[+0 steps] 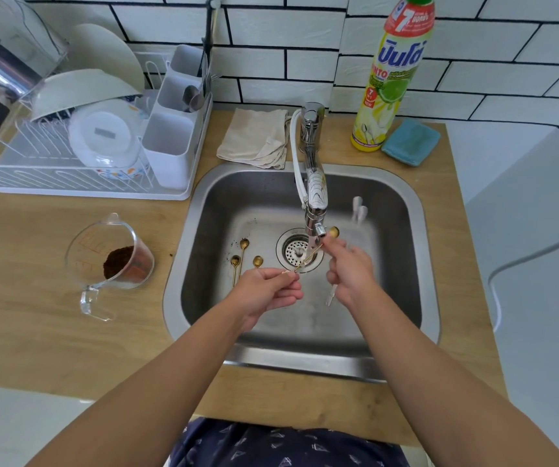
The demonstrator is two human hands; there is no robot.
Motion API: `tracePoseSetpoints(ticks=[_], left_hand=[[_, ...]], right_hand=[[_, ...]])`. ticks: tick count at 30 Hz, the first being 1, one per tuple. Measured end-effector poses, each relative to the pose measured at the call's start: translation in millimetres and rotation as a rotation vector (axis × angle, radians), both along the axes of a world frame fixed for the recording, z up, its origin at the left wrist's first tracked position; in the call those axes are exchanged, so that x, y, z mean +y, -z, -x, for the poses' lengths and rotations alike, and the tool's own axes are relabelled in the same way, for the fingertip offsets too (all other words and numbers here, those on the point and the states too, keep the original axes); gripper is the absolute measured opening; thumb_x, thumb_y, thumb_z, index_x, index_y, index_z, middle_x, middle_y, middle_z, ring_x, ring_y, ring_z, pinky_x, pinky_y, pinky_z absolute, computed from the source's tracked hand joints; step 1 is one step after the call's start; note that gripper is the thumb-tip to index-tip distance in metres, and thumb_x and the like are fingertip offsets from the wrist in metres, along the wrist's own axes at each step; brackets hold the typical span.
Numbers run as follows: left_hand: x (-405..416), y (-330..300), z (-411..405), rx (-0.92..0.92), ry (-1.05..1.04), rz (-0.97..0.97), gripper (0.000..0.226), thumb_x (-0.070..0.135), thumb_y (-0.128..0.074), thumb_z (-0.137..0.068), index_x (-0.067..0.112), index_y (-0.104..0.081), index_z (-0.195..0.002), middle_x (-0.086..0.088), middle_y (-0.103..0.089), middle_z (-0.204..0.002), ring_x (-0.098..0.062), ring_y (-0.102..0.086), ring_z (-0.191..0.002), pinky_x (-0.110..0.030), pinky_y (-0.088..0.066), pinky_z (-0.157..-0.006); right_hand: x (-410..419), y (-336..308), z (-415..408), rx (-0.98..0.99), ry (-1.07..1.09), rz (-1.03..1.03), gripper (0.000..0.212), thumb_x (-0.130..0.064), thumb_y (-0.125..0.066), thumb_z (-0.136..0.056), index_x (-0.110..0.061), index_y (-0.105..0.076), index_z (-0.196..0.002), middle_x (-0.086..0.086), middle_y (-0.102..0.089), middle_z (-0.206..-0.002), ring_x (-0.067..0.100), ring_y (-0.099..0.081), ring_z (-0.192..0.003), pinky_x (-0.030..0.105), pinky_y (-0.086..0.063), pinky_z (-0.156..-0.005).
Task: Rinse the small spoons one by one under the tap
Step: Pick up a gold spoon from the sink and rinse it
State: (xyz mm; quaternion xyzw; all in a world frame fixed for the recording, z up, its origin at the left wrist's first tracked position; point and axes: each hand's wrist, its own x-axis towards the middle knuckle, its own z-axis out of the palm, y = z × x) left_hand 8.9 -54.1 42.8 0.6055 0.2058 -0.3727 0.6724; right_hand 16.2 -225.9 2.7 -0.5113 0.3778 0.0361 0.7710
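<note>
My left hand pinches the handle end of a small gold spoon held slanted over the drain, just under the tap's spout. The fingertips of my right hand pinch the same spoon just below its bowl. I cannot tell whether water is running. Three more small gold spoons lie on the sink floor left of the drain, with dark coffee specks around them.
Two blurred white utensils lean at the sink's back right, and a white stick shows below my right hand. A measuring cup of coffee grounds stands left of the sink. A dish rack, folded cloth, detergent bottle and blue sponge line the back.
</note>
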Motion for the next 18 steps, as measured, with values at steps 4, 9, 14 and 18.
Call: tracePoseSetpoints(ticks=[4,9,14,18], left_hand=[[-1,1,0,0.004,0.000,0.005,0.021,0.014,-0.069,-0.094,-0.003,-0.071,-0.107,-0.020,-0.075,-0.099,-0.019,-0.076,-0.078,-0.023,-0.061,-0.067],[1,0,-6,0.173,-0.165,0.184,0.037,0.031,-0.067,-0.095,-0.003,-0.069,-0.108,-0.017,-0.076,-0.091,-0.021,-0.076,-0.080,-0.026,-0.063,-0.068],[-3,-3,-10,0.149,-0.127,0.163,0.015,0.002,-0.067,-0.092,-0.005,-0.066,-0.105,-0.014,-0.076,-0.081,-0.016,-0.076,-0.073,-0.022,-0.061,-0.065],[-7,0,-6,-0.092,-0.006,-0.072,0.022,-0.001,-0.072,-0.089,-0.009,-0.064,-0.108,-0.020,-0.075,-0.089,-0.021,-0.076,-0.073,-0.026,-0.063,-0.069]], right_hand=[[7,-1,5,-0.013,-0.052,0.035,0.021,-0.021,-0.077,-0.093,-0.013,-0.078,-0.074,0.001,-0.048,-0.058,0.006,-0.019,-0.038,0.020,-0.017,-0.036],[4,-8,2,-0.047,-0.010,0.005,0.016,-0.013,-0.069,-0.098,-0.014,-0.070,-0.082,0.008,-0.075,-0.083,0.004,-0.023,-0.036,0.019,-0.019,-0.035],[13,-8,7,-0.072,-0.075,0.008,0.035,-0.015,-0.067,-0.099,-0.022,-0.075,-0.066,0.017,-0.063,-0.091,0.005,-0.021,-0.038,0.020,-0.019,-0.036],[19,-4,15,-0.035,-0.128,0.018,0.010,-0.021,-0.075,-0.093,-0.015,-0.078,-0.086,0.002,-0.065,-0.068,0.005,-0.024,-0.039,0.020,-0.022,-0.036]])
